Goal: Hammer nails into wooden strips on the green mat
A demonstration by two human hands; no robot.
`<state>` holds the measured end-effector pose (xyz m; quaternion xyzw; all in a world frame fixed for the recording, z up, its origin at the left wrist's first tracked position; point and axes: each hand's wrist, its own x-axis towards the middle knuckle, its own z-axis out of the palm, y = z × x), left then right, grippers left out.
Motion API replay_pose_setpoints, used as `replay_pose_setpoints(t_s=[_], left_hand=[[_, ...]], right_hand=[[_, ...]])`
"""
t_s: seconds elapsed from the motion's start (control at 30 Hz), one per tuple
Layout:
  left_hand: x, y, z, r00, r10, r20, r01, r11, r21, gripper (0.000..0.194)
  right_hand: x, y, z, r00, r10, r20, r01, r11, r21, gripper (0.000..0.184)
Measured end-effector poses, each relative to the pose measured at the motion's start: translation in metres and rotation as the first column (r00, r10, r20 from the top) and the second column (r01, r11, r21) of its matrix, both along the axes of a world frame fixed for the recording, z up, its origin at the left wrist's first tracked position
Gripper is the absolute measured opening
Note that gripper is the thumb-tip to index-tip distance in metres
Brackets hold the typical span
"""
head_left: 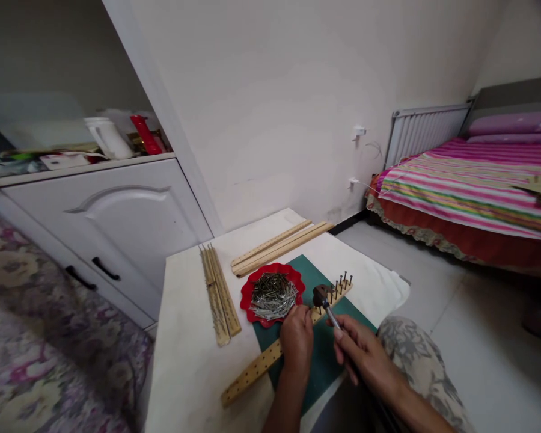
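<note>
My right hand point(358, 346) is closed round the handle of a hammer point(330, 313). The hammer's dark head is over a wooden strip point(256, 368) with rows of holes, lying slantwise on a green mat point(318, 367). My left hand point(296, 337) lies across the strip with fingers pressed together close to the hammer head; what they pinch is hidden. Several dark nails point(344, 280) stand upright in the strip's far end. Just beyond my left hand, a red scalloped dish point(247, 302) holds a heap of loose nails point(275, 294), some silver and some darker.
Nail-filled wooden strips point(220, 297) lie left of the dish on the white-covered table point(187, 379). More wooden strips point(279, 246) lie at the back by the wall. A white cabinet point(117, 222) stands left, a bed point(473, 180) right.
</note>
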<state>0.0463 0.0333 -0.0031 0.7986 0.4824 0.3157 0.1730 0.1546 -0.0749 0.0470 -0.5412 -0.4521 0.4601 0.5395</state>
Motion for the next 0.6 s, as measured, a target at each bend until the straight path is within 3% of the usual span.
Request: replay_pose_setpoints(t_s=[0.6], left_hand=[[-0.0002, -0.0012, -0.0015, 0.999, 0.036, -0.025, -0.037, 0.998, -0.041, 0.026]], right_hand=[[-0.0061, 0.0115, 0.0009, 0.983, 0.051, 0.174, -0.052, 0.999, 0.003, 0.028]])
